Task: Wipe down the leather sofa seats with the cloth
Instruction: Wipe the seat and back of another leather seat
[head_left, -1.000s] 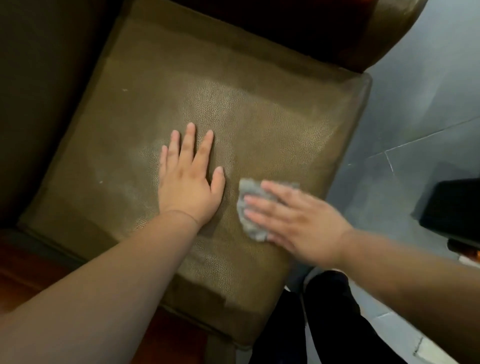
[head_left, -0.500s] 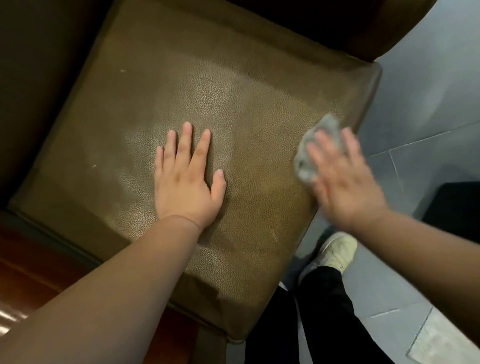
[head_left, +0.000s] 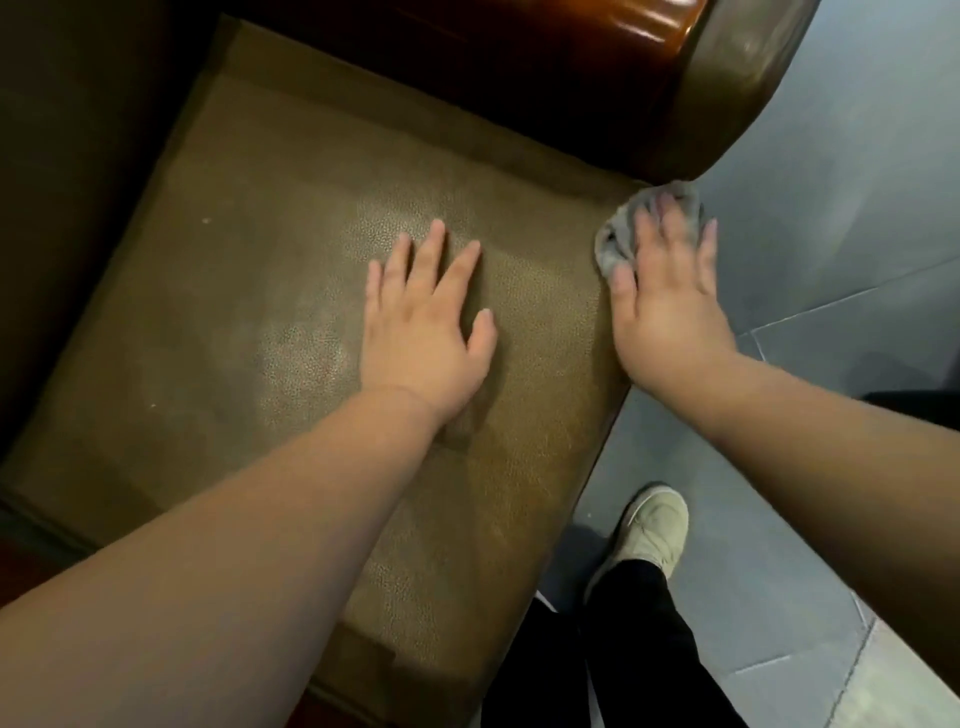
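The cloth (head_left: 618, 244) is pressed under the flat, spread fingers of the right hand (head_left: 670, 291) at the seat cushion (head_left: 249, 270)'s front-right corner, by the armrest (head_left: 727, 78); the left hand (head_left: 426, 317) is laid open mid-seat. Risk, as judged: cloth w/ hand could be swept off the edge, since it is only pressed, not gripped. No containers are seen.

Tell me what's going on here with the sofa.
A person is wiping a leather seat cushion. The right hand presses a grey cloth with flat fingers at the cushion's front corner, just below the glossy armrest. The left hand rests flat on the middle of the seat. A pale shoe stands on the grey tiled floor.
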